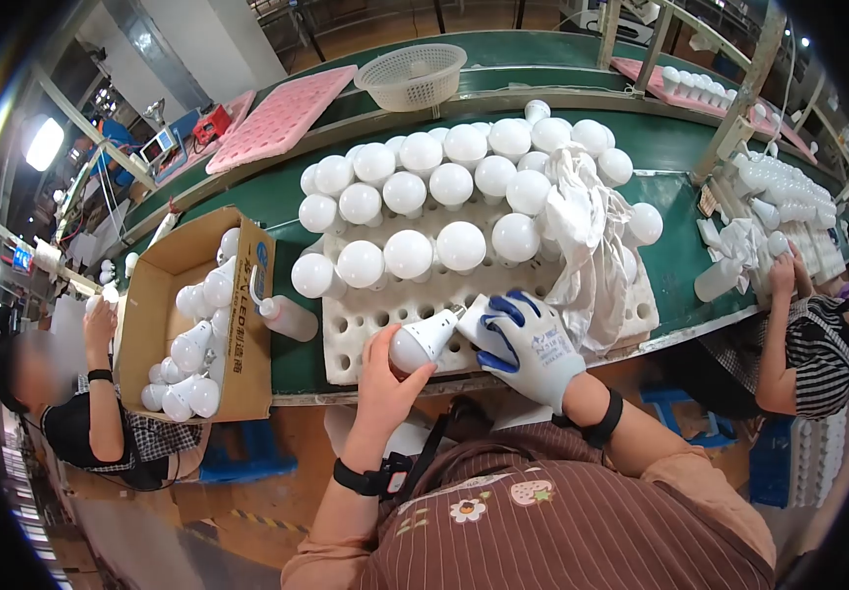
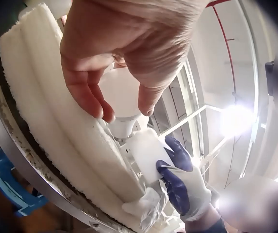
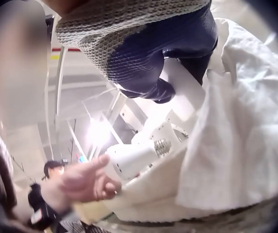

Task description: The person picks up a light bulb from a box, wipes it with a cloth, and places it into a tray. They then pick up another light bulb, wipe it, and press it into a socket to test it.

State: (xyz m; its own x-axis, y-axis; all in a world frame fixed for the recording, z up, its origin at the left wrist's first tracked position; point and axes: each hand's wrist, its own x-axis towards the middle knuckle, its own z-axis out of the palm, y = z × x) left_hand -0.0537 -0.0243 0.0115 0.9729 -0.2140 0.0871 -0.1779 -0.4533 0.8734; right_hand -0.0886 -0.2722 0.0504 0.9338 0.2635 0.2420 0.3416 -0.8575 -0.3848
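Note:
A white LED bulb is gripped by the bare left hand near the front edge of the foam tray. Its metal screw base points right, toward a white rounded block. The right hand, in a grey glove with blue coated fingers, grips this block. In the left wrist view, the thumb and fingers of the left hand lie on either side of the bulb's body. The right wrist view shows the bulb's base close below the block.
Rows of bulbs stand in the holed tray, with a white cloth over its right side. To the left are a plastic bottle and a cardboard box holding bulbs. A white basket sits behind. Other people work at both sides.

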